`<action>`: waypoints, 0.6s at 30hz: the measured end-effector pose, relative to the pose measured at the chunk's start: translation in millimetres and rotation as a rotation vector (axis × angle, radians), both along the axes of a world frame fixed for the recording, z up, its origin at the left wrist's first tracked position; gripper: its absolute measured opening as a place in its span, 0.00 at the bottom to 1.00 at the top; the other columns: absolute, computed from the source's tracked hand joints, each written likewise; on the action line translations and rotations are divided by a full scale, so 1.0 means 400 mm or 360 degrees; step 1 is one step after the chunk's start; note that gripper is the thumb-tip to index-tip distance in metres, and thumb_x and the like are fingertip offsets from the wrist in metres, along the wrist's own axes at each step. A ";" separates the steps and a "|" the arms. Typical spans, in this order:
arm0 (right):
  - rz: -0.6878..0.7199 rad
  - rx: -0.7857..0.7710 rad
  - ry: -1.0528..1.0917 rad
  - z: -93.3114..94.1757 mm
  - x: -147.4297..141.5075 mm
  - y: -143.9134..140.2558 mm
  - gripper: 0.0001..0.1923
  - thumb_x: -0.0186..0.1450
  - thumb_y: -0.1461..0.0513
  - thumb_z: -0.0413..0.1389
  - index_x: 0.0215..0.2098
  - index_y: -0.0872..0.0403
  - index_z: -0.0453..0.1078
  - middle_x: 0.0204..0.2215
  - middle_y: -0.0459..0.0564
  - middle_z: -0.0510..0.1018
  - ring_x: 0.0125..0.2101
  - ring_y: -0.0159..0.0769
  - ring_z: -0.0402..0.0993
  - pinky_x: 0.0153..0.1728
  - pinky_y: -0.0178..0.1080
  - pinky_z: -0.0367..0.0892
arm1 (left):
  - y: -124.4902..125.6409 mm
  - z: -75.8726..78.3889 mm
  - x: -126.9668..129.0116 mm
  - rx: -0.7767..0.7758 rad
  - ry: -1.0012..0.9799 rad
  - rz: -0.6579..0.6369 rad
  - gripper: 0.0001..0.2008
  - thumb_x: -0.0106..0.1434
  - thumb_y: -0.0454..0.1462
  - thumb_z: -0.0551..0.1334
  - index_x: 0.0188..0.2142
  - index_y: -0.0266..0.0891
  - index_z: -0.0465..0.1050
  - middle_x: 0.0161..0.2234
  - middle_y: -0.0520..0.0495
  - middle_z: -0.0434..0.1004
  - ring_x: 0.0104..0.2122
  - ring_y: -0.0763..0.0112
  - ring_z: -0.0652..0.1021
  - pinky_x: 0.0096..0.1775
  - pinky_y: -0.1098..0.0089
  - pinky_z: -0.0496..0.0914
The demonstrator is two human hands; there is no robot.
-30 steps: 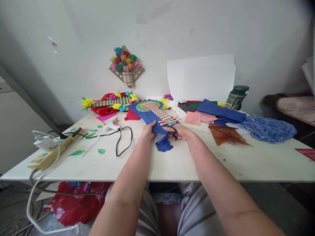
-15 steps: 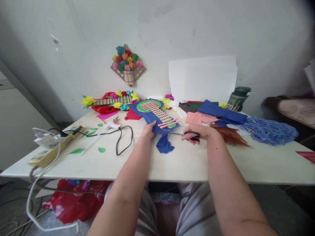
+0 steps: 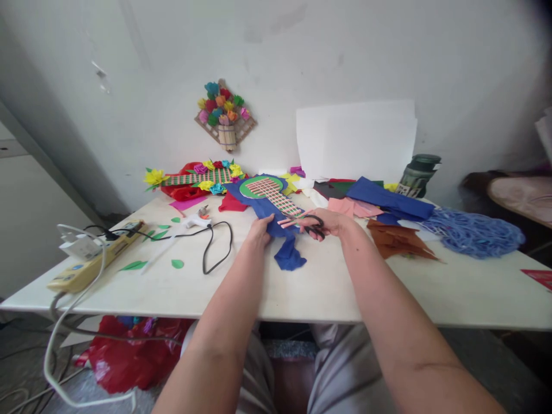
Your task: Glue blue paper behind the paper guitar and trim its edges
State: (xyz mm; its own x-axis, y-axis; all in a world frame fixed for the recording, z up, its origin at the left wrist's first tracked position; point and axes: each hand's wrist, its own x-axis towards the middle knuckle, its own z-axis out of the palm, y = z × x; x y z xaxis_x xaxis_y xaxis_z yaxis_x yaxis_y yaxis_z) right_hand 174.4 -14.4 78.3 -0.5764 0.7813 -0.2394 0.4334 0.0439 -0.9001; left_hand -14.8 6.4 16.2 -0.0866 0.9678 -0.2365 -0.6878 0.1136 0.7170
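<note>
My right hand (image 3: pixel 325 223) grips black-handled scissors (image 3: pixel 315 231), whose blades lie over the lower end of a guitar-shaped piece (image 3: pixel 282 201) made of green card with woven pink strips. Under that piece spreads blue crepe paper (image 3: pixel 259 208), its edge pinched by my left hand (image 3: pixel 261 229). A cut-off blue paper scrap (image 3: pixel 290 256) hangs down or lies just in front of it on the table; I cannot tell whether it is still joined. Part of the woven piece's end is hidden behind my right hand.
At left are a power strip (image 3: pixel 97 259), a glue gun (image 3: pixel 197 221) with its black cable and green paper leaves (image 3: pixel 134 265). A flower-decked woven piece (image 3: pixel 198 178) lies behind. Rightward are brown paper (image 3: pixel 401 240), blue yarn (image 3: pixel 474 231) and a dark bottle (image 3: pixel 417 175).
My right hand has moved left and slightly up with the scissors, bringing the blades onto the end of the woven piece. My left hand stays nearly still.
</note>
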 end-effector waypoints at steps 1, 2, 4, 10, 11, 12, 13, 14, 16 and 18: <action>0.0002 -0.0029 -0.0042 0.006 -0.003 0.004 0.22 0.54 0.48 0.60 0.28 0.61 0.68 0.12 0.46 0.70 0.11 0.26 0.64 0.09 0.26 0.50 | 0.001 0.000 0.000 0.0000 0.0008 -0.0008 0.18 0.57 0.25 0.58 0.48 0.30 0.68 0.34 0.39 0.79 0.33 0.60 0.80 0.41 0.58 0.74; 0.0001 -0.0054 -0.0081 0.012 -0.004 0.007 0.22 0.54 0.48 0.60 0.28 0.61 0.68 0.11 0.46 0.69 0.11 0.26 0.64 0.09 0.26 0.51 | 0.001 0.000 0.000 0.0000 0.0016 -0.0017 0.18 0.57 0.25 0.57 0.48 0.30 0.68 0.33 0.39 0.79 0.33 0.61 0.80 0.41 0.59 0.74; -0.0004 -0.0084 -0.0128 0.023 -0.006 0.010 0.23 0.54 0.48 0.60 0.27 0.61 0.68 0.11 0.45 0.68 0.11 0.25 0.63 0.10 0.27 0.54 | 0.004 0.000 0.000 -0.0004 0.0021 -0.0028 0.17 0.57 0.25 0.57 0.47 0.29 0.68 0.33 0.40 0.79 0.33 0.61 0.80 0.42 0.59 0.74; -0.0018 -0.0138 -0.0078 0.015 0.000 0.023 0.25 0.54 0.46 0.59 0.26 0.61 0.69 0.08 0.44 0.66 0.09 0.24 0.59 0.10 0.27 0.54 | 0.009 -0.004 0.000 -0.0006 -0.0008 0.0008 0.16 0.56 0.24 0.57 0.46 0.28 0.69 0.30 0.40 0.79 0.31 0.63 0.80 0.41 0.60 0.74; -0.0026 -0.0144 -0.0069 0.011 0.002 0.025 0.25 0.54 0.45 0.59 0.26 0.61 0.69 0.08 0.44 0.66 0.09 0.24 0.59 0.10 0.27 0.54 | 0.009 -0.005 0.000 -0.0004 -0.0010 0.0009 0.16 0.56 0.24 0.57 0.45 0.29 0.69 0.30 0.40 0.79 0.31 0.63 0.80 0.41 0.60 0.74; -0.0031 -0.0152 -0.0067 0.009 0.004 0.027 0.25 0.54 0.46 0.59 0.26 0.62 0.69 0.08 0.44 0.65 0.09 0.24 0.59 0.10 0.27 0.54 | 0.009 -0.006 0.001 -0.0003 -0.0013 0.0013 0.16 0.56 0.24 0.57 0.44 0.29 0.70 0.30 0.40 0.79 0.31 0.63 0.80 0.40 0.60 0.74; -0.0031 -0.0161 -0.0069 0.009 0.005 0.027 0.25 0.54 0.46 0.59 0.27 0.62 0.69 0.08 0.44 0.65 0.09 0.24 0.59 0.10 0.27 0.54 | 0.009 -0.007 0.001 0.0000 -0.0017 0.0019 0.15 0.56 0.24 0.57 0.44 0.29 0.70 0.30 0.41 0.79 0.31 0.63 0.80 0.40 0.61 0.74; -0.0030 -0.0169 -0.0069 0.009 0.005 0.027 0.25 0.54 0.46 0.60 0.27 0.62 0.69 0.08 0.44 0.65 0.09 0.24 0.59 0.10 0.27 0.54 | 0.009 -0.007 0.001 0.0005 -0.0020 0.0024 0.15 0.55 0.24 0.58 0.44 0.29 0.70 0.30 0.41 0.79 0.31 0.62 0.80 0.40 0.61 0.74; -0.0037 -0.0184 -0.0061 0.012 0.004 0.026 0.25 0.53 0.46 0.60 0.27 0.62 0.69 0.08 0.44 0.66 0.09 0.24 0.60 0.10 0.27 0.55 | 0.010 -0.008 0.001 0.0011 -0.0016 0.0031 0.15 0.55 0.24 0.58 0.44 0.29 0.70 0.31 0.40 0.79 0.30 0.62 0.80 0.40 0.60 0.74; -0.0063 -0.0191 -0.0048 0.013 -0.002 0.024 0.24 0.54 0.46 0.60 0.26 0.62 0.69 0.09 0.44 0.66 0.09 0.24 0.60 0.10 0.27 0.55 | 0.010 -0.008 0.001 0.0008 -0.0001 0.0030 0.16 0.55 0.24 0.58 0.44 0.29 0.70 0.31 0.40 0.79 0.30 0.62 0.80 0.40 0.60 0.74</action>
